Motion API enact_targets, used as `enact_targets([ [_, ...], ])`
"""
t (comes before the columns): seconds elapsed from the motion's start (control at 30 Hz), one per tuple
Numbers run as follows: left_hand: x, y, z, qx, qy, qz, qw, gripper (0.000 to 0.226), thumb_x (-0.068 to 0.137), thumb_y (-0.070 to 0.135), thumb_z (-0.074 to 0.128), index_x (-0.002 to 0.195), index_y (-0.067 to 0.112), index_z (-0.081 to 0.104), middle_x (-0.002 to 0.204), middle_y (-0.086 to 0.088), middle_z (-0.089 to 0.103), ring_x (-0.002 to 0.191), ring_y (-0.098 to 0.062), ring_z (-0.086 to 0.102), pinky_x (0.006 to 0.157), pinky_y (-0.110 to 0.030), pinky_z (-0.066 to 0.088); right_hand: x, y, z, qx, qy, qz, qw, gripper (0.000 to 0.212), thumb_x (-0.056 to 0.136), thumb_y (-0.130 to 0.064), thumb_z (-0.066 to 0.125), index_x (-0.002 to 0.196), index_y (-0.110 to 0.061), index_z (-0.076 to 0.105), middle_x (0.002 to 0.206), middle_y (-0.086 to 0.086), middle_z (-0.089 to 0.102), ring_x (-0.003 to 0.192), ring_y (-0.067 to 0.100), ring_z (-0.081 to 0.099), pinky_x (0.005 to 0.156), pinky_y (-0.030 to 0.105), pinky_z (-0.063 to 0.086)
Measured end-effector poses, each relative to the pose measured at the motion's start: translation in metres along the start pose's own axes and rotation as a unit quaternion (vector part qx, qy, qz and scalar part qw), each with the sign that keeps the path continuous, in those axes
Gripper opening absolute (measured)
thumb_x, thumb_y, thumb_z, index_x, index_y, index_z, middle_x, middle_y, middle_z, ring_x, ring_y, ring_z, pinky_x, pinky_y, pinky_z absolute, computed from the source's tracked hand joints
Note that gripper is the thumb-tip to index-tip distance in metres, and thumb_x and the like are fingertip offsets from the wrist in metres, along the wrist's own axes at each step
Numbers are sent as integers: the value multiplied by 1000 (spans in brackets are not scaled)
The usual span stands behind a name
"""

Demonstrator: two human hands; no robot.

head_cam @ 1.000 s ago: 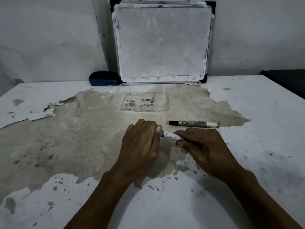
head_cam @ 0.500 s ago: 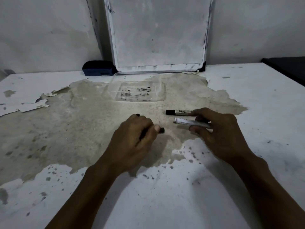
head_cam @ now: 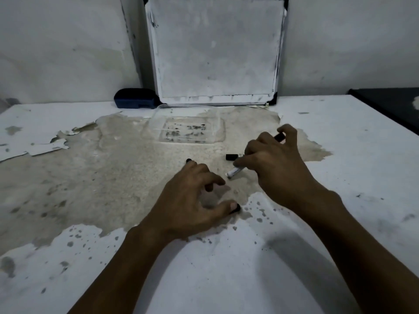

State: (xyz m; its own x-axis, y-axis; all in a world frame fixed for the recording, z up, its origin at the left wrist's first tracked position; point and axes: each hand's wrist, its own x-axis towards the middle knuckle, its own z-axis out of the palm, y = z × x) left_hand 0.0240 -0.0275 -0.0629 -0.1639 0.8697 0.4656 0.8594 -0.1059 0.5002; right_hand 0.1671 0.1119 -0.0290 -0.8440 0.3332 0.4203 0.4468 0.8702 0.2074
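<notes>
An uncapped marker point(head_cam: 235, 171) is held in the right grip point(head_cam: 276, 164), whose fingers are curled round the barrel. The pale writing end is pointed down and to the left, close to the counter point(head_cam: 340, 223), and the black rear end is seen sticking out past the fingers. A second marker point(head_cam: 231, 157) is laid flat on the counter just behind the right grip. Only its black end is shown, the rest being hidden by that grip. The left grip point(head_cam: 192, 200) is lowered over the worn patch of the counter, near the right grip but apart from it, with its fingers spread and loosely bent. A small black cap point(head_cam: 237, 208) is touched by the tip of the left thumb; whether it is pinched or merely lies beneath cannot be told. A clear plastic tray point(head_cam: 217, 123) is set farther back. Behind it a whiteboard point(head_cam: 215, 53) is leaned against the wall, with a dark blue eraser point(head_cam: 136, 101) placed at its left foot.
</notes>
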Motion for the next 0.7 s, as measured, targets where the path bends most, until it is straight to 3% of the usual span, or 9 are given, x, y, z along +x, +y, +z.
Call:
enact_targets([
  [0.13,3,-9,-9,-13,114,-36,993,38,75,50,67,86,14,74,71,4,63,74,-16,56,62,-34,47,17,-4,-14,-33,-26,-15,999,33,79,-6,63,98,-30,75,89,-2,70,97,26,56,94,47,13],
  [0.23,3,-15,-11,-19,154,-57,986,34,78,45,65,82,13,75,71,2,66,73,-17,58,62,-36,47,19,-4,-12,-35,-67,-17,997,38,81,-3,57,102,-30,73,94,-1,69,101,25,54,97,48,9],
  [0.33,5,-17,-10,-18,165,-64,984,32,79,42,63,79,12,74,71,0,68,71,-19,59,63,-37,47,18,-1,-12,-38,-14,11,999,39,78,-1,58,92,-32,76,80,-4,68,88,24,56,92,45,14],
  [0.43,4,-17,-8,-15,170,-63,983,25,82,35,64,79,12,74,72,0,68,71,-17,57,63,-33,46,17,-3,-6,-49,-66,11,997,50,72,7,58,99,-33,73,87,-3,67,95,24,56,94,47,10],
  [0.6,5,-21,0,50,133,-68,987,18,81,22,64,90,11,75,78,0,63,79,-16,51,63,-20,36,13,4,-1,-4,-57,64,996,49,76,6,59,99,-36,71,86,-5,67,93,22,54,93,44,10],
  [0.7,8,-23,7,79,92,-70,990,26,80,28,64,99,13,74,83,3,57,85,-14,45,68,-26,37,7,5,2,33,-47,82,995,47,77,5,63,97,-36,72,84,-6,67,89,20,55,90,43,13],
])
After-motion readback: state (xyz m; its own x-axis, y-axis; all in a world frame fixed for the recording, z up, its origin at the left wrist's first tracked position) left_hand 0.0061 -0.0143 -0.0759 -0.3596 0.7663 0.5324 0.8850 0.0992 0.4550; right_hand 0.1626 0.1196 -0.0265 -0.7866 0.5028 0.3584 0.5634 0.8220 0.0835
